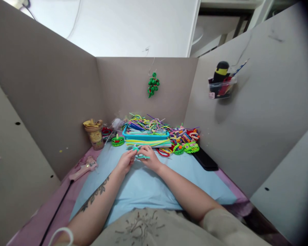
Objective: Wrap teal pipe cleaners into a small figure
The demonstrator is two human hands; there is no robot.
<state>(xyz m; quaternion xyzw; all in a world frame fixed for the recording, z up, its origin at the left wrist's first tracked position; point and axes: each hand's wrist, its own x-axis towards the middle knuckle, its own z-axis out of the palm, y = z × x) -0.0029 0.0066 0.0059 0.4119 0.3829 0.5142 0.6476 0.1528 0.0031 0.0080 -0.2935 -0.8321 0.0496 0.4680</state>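
Above the light blue cloth [133, 188], both of my hands meet at a small turquoise pipe cleaner [143, 157] that is bent and partly coiled. My left hand [126, 160] pinches its coiled end between thumb and fingers. From the other side my right hand [150, 159] grips the same piece, and a free length pokes out below its fingers. Just beyond my hands lies a bundle of straight yellow, green and white pipe cleaners [149, 142]. Part of the turquoise piece is hidden by my fingers.
Behind stands a blue tray [146, 136] heaped with colourful pipe cleaners. Green fuzzy figures [191, 147] and a black flat case [205, 159] are at right. A pink glue gun [83, 171] and a cup [94, 135] sit left. Grey panels [146, 102] enclose the table.
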